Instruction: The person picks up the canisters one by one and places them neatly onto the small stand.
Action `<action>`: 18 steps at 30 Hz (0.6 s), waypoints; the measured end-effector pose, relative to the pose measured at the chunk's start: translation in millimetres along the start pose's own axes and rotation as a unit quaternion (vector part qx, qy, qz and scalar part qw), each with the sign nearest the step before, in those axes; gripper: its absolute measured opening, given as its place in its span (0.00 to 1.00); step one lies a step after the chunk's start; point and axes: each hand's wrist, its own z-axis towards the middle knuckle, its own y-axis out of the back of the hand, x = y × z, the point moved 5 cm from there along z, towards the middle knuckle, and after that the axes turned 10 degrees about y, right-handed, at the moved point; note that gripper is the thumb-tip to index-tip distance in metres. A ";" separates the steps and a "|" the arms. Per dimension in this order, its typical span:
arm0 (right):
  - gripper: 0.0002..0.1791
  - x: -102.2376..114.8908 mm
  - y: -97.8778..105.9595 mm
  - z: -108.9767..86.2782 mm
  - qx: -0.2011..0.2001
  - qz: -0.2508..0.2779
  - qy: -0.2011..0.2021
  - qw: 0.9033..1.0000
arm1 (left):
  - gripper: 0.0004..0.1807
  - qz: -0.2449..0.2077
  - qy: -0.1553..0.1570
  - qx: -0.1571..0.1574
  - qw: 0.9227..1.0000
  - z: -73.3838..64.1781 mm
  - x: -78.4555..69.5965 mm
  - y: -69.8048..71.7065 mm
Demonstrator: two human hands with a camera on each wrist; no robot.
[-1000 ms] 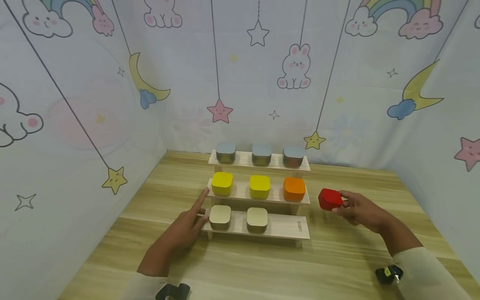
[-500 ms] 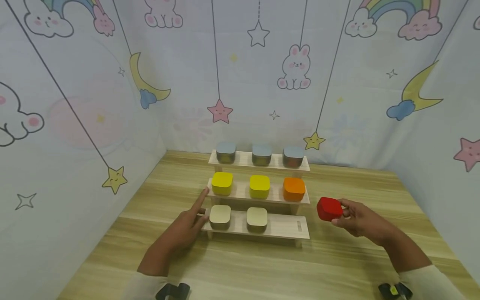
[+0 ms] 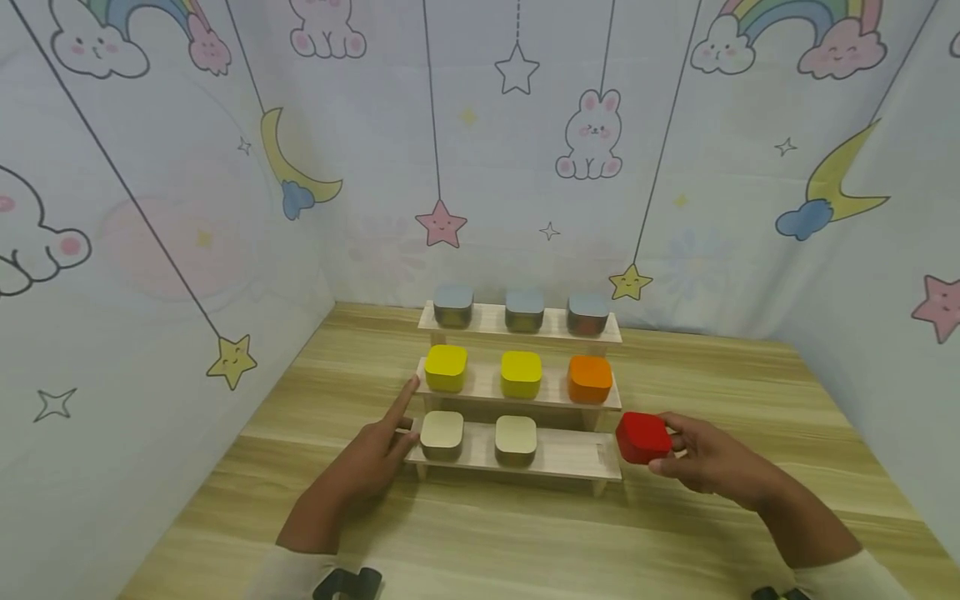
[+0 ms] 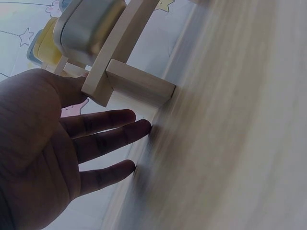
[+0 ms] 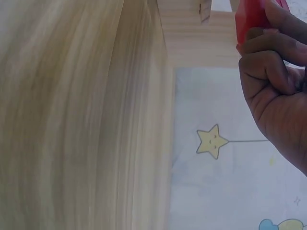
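Observation:
My right hand (image 3: 708,462) pinches a red rounded block (image 3: 642,437) between thumb and fingers, just off the right end of the lowest shelf of a wooden three-tier rack (image 3: 573,454). That red block shows partly in the right wrist view. At the rack's left end, my left hand (image 3: 367,458) touches the shelf ends with extended fingers and thumb. In the left wrist view, the other fingers (image 4: 112,139) of this hand stretch toward the table. Two cream blocks (image 3: 442,433) stand at the left and middle of the lowest shelf, whose right part is bare.
On the middle shelf sit two yellow blocks (image 3: 521,372) and one orange block (image 3: 589,379). Three grey-topped blocks (image 3: 524,310) line the top shelf. The wooden tabletop (image 3: 480,533) ends at a printed cloth backdrop (image 3: 525,192) on three sides.
My right hand has brought the red block nearer and then leftward, close to the lowest shelf's right end. The left hand has stayed put against the rack.

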 end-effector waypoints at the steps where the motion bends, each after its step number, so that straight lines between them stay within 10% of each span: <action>1: 0.34 1.9 -2.6 0.7 0.002 0.000 -0.002 1.000 | 0.47 0.000 0.000 -0.001 1.000 -0.1 -0.2 0.1; 18: 0.39 21.8 -29.7 12.4 -0.025 -0.008 -0.036 0.999 | 0.47 0.004 0.005 -0.003 1.000 0.0 0.5 0.6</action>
